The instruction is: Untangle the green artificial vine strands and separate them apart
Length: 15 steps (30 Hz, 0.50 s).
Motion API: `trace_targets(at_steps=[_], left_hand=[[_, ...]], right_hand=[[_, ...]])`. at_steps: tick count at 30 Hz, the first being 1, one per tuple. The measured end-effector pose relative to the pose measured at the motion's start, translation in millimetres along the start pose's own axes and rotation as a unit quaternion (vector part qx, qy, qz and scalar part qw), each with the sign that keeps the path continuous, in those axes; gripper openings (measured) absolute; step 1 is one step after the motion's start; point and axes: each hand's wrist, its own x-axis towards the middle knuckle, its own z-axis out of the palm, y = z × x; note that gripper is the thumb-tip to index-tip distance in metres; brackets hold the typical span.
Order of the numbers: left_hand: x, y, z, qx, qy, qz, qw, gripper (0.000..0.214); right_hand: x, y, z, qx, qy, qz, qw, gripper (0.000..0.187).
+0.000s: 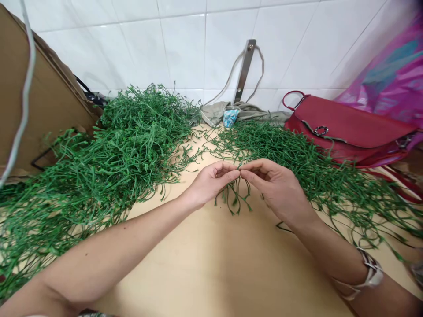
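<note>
My left hand (211,182) and my right hand (277,189) meet above a light wooden tabletop (211,264), their fingertips pinching a thin green artificial vine sprig (234,198). Its fine stems hang below the fingers, and the pinched part is mostly hidden. A large heap of the same green strands (132,132) lies to the left. A looser spread of strands (297,167) runs beyond and beside my right hand. A pale strapped watch or bracelet (363,275) circles my right wrist.
A red handbag (346,127) and a pink plastic bag (386,75) sit at the back right. A small cup of blue pieces (231,116) stands on grey cloth (218,113). Brown cardboard (36,88) leans at left, with a grey cable (23,88) hanging before it.
</note>
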Motion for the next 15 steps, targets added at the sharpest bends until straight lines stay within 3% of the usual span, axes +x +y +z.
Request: trace_targets(at_steps=[4,9,15], left_hand=[[-0.6,4.5,-1.2,0.037,0.004,0.017,0.999,0.02],[-3.6,5.9,3.2,0.056,0.016,0.018,0.998,0.02],[-2.5,0.9,7.5,0.035,-0.008,0.03,0.999,0.024]], right_hand=[[2.5,-1.7,-2.4,0.012,-0.042,0.013,0.999,0.02],[2.6,-3.9,-2.7,-0.038,-0.016,0.003,0.999,0.008],[3.2,-4.1,1.8,-0.107,0.029,-0.023,0.994,0.005]])
